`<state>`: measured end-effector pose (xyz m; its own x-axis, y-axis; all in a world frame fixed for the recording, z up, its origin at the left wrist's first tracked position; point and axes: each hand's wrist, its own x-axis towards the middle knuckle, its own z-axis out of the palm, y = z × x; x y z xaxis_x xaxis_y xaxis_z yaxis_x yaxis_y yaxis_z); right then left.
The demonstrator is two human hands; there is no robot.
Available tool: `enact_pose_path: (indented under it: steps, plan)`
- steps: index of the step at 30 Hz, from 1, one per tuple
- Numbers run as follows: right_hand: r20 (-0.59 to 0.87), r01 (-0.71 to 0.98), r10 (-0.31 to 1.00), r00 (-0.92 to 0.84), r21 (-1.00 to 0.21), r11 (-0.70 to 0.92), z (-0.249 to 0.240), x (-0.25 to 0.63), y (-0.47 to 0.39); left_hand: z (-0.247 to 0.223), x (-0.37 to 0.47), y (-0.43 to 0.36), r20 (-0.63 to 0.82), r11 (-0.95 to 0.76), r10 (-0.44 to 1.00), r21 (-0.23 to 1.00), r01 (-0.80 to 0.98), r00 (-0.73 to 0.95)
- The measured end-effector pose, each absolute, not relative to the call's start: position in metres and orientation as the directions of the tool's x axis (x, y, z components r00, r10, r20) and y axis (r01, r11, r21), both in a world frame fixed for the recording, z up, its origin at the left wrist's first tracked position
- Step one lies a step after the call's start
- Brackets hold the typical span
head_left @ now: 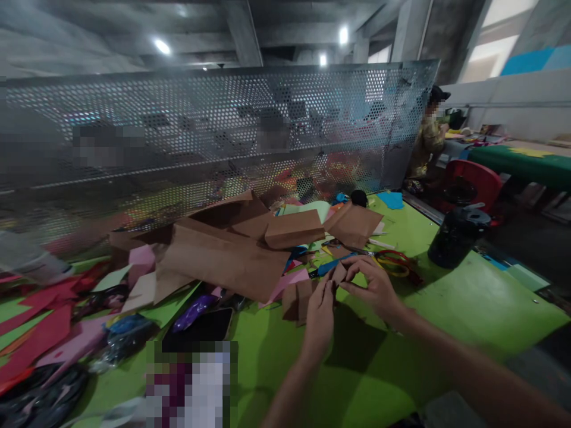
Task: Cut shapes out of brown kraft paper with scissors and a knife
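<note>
Between my two hands, above the green table, is a small piece of brown paper (339,273). My left hand (322,306) pinches its left side, fingers pressed together. My right hand (369,284) has its thumb and fingertips closed on the right side. Just left of my left hand, a folded brown paper piece (291,302) lies on the table beside a pink strip (292,280). Blue-handled scissors (332,266) lie just beyond the hands.
Large brown paper sheets (223,255) are heaped left of centre. A black container (455,236) stands at right, near red-and-yellow handles (397,263). Coloured scraps (53,297) and a dark phone-like slab (200,327) lie left. A perforated metal partition (200,137) rises behind; a person (429,139) sits beyond.
</note>
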<state>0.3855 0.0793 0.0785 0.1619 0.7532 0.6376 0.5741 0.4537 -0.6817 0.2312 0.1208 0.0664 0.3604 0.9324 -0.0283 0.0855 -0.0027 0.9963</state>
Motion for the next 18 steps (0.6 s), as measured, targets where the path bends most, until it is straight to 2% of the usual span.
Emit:
enact_pose_path:
  steps: [5, 10, 18]
  plan:
    - [0.645, 0.533, 0.746, 0.168, -0.696, 0.482, 0.0821, 0.3813, 0.0775, 0.0696, 0.2334, 0.1191, -0.010, -0.019, 0.930, 0.997, 0.073, 0.368]
    - [0.547, 0.442, 0.787, 0.285, -0.804, 0.399, 0.0786, 0.3811, 0.0774, 0.0717, 0.2356, 0.1175, 0.044, -0.068, 0.916, 0.997, 0.045, 0.398]
    - [0.478, 0.429, 0.810, 0.338, -0.845, 0.320, 0.0798, 0.3812, 0.0771, 0.0698, 0.2360, 0.1156, 0.100, -0.108, 0.892, 0.994, -0.009, 0.442]
